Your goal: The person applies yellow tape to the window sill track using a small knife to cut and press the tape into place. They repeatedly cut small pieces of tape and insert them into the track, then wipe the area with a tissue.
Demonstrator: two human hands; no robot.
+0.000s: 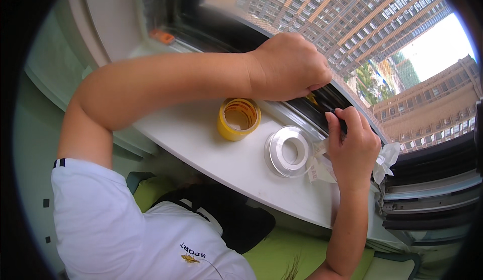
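Note:
At the black window frame, my left hand point(292, 67) is curled into a fist, its fingertips mostly hidden. A small yellow piece point(312, 98) shows just below it in the dark window track point(332, 95). My right hand point(353, 136) is beside the same track, thumb and forefinger brought close together; whatever may be between them is too dark to tell. Under my left wrist, a yellow roll of packing tape point(238, 119) stands on the white windowsill point(211, 152). A clear spool of white tape point(289, 151) lies on the sill between that roll and my right hand.
Crumpled white paper or tissue point(386, 161) is at the right end of the frame, and loose printed strips point(319, 170) lie beside the spool. An orange object point(162, 37) rests in the far left window corner. Below the sill is a green cushion point(302, 250). Tall buildings stand outside.

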